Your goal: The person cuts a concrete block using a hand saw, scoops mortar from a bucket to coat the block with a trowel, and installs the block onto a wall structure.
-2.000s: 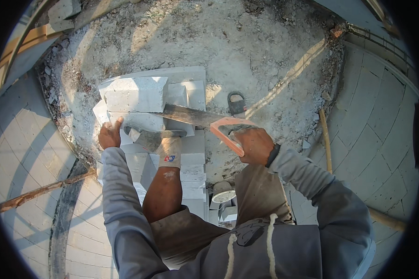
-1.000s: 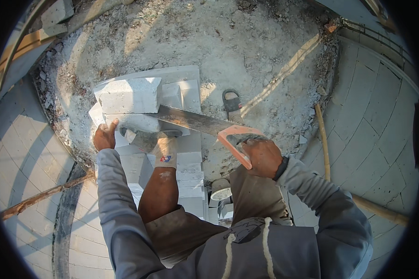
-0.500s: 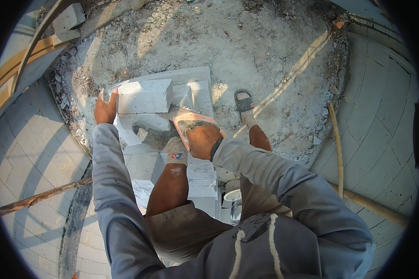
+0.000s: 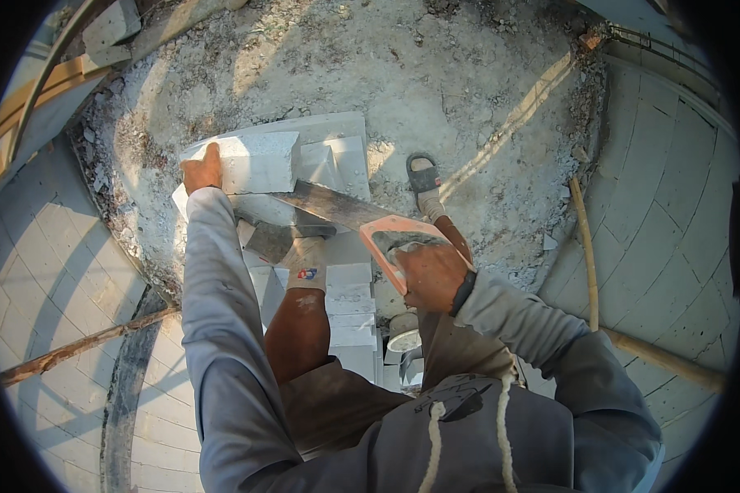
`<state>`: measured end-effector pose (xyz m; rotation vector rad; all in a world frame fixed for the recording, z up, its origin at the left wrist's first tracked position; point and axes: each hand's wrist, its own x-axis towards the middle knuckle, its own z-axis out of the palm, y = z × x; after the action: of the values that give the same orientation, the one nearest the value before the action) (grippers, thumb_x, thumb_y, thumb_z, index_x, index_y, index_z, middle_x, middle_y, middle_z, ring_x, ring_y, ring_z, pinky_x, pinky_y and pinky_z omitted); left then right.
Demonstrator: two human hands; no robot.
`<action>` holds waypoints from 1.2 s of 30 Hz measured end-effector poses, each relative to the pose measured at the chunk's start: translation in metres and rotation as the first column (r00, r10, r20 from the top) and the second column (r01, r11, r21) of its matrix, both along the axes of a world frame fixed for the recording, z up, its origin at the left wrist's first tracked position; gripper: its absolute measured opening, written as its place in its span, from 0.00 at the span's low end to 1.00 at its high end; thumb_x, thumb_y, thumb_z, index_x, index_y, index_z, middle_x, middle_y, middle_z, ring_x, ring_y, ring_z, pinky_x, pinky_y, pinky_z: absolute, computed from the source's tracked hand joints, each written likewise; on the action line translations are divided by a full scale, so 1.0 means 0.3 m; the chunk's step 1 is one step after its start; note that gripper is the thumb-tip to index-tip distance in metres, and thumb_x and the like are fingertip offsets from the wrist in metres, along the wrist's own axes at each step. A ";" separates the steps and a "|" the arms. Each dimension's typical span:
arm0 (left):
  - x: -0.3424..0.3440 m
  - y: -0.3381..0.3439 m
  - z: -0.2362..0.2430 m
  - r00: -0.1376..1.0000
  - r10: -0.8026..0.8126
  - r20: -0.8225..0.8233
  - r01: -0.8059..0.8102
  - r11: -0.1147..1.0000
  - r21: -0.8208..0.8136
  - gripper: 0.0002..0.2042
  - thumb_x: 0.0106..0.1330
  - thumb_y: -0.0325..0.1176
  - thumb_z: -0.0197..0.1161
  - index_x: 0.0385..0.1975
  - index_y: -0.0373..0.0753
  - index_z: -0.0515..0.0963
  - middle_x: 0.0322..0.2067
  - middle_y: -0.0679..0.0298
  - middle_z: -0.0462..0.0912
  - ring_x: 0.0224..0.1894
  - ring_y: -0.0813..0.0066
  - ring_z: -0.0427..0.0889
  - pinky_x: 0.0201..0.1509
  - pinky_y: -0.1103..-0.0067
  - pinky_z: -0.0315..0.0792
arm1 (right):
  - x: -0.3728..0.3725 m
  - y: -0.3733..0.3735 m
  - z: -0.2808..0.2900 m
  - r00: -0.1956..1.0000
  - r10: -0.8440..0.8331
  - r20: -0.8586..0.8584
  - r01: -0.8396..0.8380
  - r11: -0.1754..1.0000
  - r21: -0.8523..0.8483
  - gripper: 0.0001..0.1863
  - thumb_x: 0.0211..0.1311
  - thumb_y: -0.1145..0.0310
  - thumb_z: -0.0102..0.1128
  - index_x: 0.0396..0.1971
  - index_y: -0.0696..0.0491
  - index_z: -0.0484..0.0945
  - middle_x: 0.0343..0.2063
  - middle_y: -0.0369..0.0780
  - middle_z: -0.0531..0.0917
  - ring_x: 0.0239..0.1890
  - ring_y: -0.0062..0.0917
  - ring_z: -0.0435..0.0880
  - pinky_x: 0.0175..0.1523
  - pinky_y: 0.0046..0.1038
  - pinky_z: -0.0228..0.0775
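My right hand point(image 4: 429, 271) grips the orange handle of a hand saw point(image 4: 337, 209) whose blade runs up-left into a pale grey block point(image 4: 255, 164). That block lies on a stack of similar blocks point(image 4: 337, 156) on the dusty ground. My left hand point(image 4: 201, 171) presses against the block's left end. My left foot in a sock point(image 4: 304, 263) rests on the lower blocks, just under the blade. My right foot in a sandal point(image 4: 423, 177) stands on the ground to the right.
More cut block pieces point(image 4: 349, 304) lie below my knee. Rubble and dust cover the round patch of ground point(image 4: 436, 74). Paved slabs point(image 4: 49, 271) ring it, with a wooden pole point(image 4: 74, 349) at left and another pole point(image 4: 588, 246) at right.
The saw has stroked forward into the block and is now drawn back toward me. My left hand has shifted up along the block's left end.
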<state>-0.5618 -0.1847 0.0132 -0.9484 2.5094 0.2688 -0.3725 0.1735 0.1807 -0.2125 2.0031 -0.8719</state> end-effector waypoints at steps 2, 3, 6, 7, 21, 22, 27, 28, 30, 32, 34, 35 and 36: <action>-0.014 0.034 0.040 1.000 -0.017 -0.010 0.016 0.995 -0.093 0.44 0.49 0.57 0.60 0.54 0.19 0.61 0.48 0.33 0.73 0.54 0.42 0.73 0.60 0.68 0.65 | 0.032 0.097 0.049 1.000 0.009 -0.005 -0.009 1.000 0.011 0.15 0.44 0.66 0.63 0.33 0.57 0.78 0.23 0.48 0.82 0.29 0.40 0.83 0.36 0.39 0.74; -0.019 0.048 0.038 1.000 -0.022 -0.016 0.020 0.996 -0.087 0.44 0.49 0.57 0.60 0.54 0.19 0.61 0.48 0.33 0.73 0.54 0.42 0.73 0.60 0.68 0.65 | 0.032 0.106 0.056 0.999 0.008 -0.045 -0.008 1.000 0.007 0.15 0.43 0.66 0.63 0.32 0.57 0.78 0.23 0.48 0.82 0.29 0.40 0.83 0.35 0.39 0.74; -0.039 0.095 0.045 0.997 -0.034 0.062 0.037 0.999 -0.038 0.41 0.50 0.56 0.59 0.52 0.21 0.63 0.48 0.33 0.74 0.53 0.42 0.74 0.59 0.66 0.65 | -0.089 0.002 -0.073 1.000 0.028 0.003 -0.028 0.999 0.018 0.15 0.42 0.67 0.62 0.32 0.57 0.78 0.24 0.48 0.82 0.31 0.40 0.83 0.37 0.40 0.74; -0.052 0.109 0.003 0.997 -0.051 0.055 0.052 0.999 -0.014 0.41 0.50 0.56 0.59 0.52 0.21 0.63 0.48 0.33 0.74 0.53 0.42 0.74 0.59 0.66 0.65 | -0.140 -0.073 -0.165 0.999 0.025 -0.034 -0.025 1.000 0.000 0.13 0.42 0.67 0.62 0.30 0.57 0.79 0.24 0.49 0.82 0.31 0.41 0.83 0.38 0.40 0.74; -0.059 0.046 0.051 0.995 -0.050 0.085 0.056 0.995 -0.076 0.46 0.50 0.54 0.56 0.56 0.14 0.54 0.48 0.30 0.72 0.55 0.42 0.73 0.60 0.68 0.65 | -0.103 0.126 -0.070 0.996 0.094 0.006 -0.094 0.995 -0.011 0.15 0.39 0.67 0.63 0.31 0.56 0.78 0.24 0.46 0.82 0.31 0.39 0.83 0.38 0.37 0.74; -0.057 0.110 0.028 0.999 -0.012 0.050 0.016 0.997 -0.080 0.44 0.50 0.54 0.56 0.55 0.15 0.57 0.48 0.31 0.73 0.54 0.42 0.73 0.59 0.67 0.65 | -0.124 0.048 -0.139 0.994 0.107 0.012 -0.106 0.994 -0.032 0.15 0.40 0.67 0.63 0.31 0.56 0.78 0.24 0.46 0.82 0.31 0.40 0.83 0.38 0.37 0.74; -0.040 0.112 -0.077 0.999 -0.028 0.045 0.030 0.999 -0.037 0.43 0.48 0.54 0.60 0.49 0.12 0.62 0.49 0.28 0.71 0.56 0.42 0.71 0.60 0.70 0.64 | -0.069 -0.031 -0.219 1.000 0.003 -0.007 -0.004 0.998 -0.060 0.14 0.44 0.66 0.60 0.32 0.56 0.79 0.25 0.47 0.83 0.31 0.41 0.83 0.38 0.39 0.74; -0.035 0.059 -0.069 0.999 -0.031 0.042 0.033 0.997 -0.063 0.43 0.48 0.54 0.60 0.49 0.12 0.62 0.48 0.28 0.71 0.55 0.42 0.72 0.60 0.70 0.64 | -0.078 -0.039 -0.186 1.000 0.006 -0.001 -0.006 0.998 -0.068 0.14 0.44 0.66 0.60 0.32 0.56 0.78 0.26 0.47 0.83 0.31 0.40 0.83 0.38 0.38 0.74; -0.038 -0.037 -0.053 0.999 -0.030 0.040 0.034 0.994 -0.101 0.43 0.49 0.55 0.60 0.48 0.12 0.62 0.47 0.28 0.72 0.54 0.41 0.72 0.59 0.70 0.64 | 0.017 0.100 -0.081 0.997 0.082 0.015 -0.083 0.996 0.044 0.15 0.42 0.66 0.62 0.32 0.56 0.79 0.26 0.47 0.82 0.32 0.39 0.83 0.39 0.38 0.74; -0.059 -0.026 -0.009 0.996 -0.054 0.065 0.061 0.991 -0.116 0.46 0.49 0.55 0.58 0.53 0.13 0.57 0.49 0.30 0.72 0.55 0.41 0.72 0.60 0.69 0.64 | 0.153 0.250 -0.045 0.955 -0.145 -0.258 0.126 0.988 -0.088 0.19 0.38 0.66 0.63 0.35 0.56 0.79 0.23 0.47 0.82 0.31 0.38 0.83 0.38 0.37 0.74; -0.076 0.044 0.014 0.995 -0.052 0.090 0.062 0.991 -0.116 0.50 0.49 0.55 0.57 0.59 0.14 0.50 0.51 0.32 0.71 0.56 0.43 0.72 0.61 0.68 0.64 | 0.067 0.241 -0.082 0.981 -0.037 -0.191 0.032 0.999 -0.031 0.18 0.38 0.66 0.63 0.34 0.56 0.79 0.23 0.47 0.82 0.31 0.38 0.83 0.38 0.37 0.74; -0.081 0.028 0.007 0.995 -0.054 0.089 0.065 0.990 -0.126 0.50 0.49 0.55 0.57 0.59 0.14 0.50 0.51 0.32 0.71 0.56 0.43 0.72 0.61 0.68 0.64 | -0.002 0.218 -0.117 0.991 0.065 -0.117 -0.064 0.998 0.017 0.17 0.38 0.66 0.63 0.32 0.56 0.79 0.23 0.47 0.82 0.31 0.39 0.83 0.38 0.37 0.73; -0.066 0.008 0.004 0.995 -0.049 0.085 0.059 0.991 -0.118 0.48 0.49 0.55 0.57 0.59 0.15 0.52 0.50 0.32 0.72 0.56 0.43 0.72 0.61 0.68 0.64 | -0.130 0.134 -0.159 0.992 0.116 0.050 -0.115 0.993 -0.012 0.14 0.39 0.67 0.62 0.29 0.56 0.79 0.23 0.47 0.82 0.30 0.40 0.82 0.38 0.37 0.73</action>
<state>-0.5815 -0.1823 0.0145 -0.9167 2.4945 0.0613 -0.4114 0.2136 0.1330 -0.3059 1.9206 -0.8055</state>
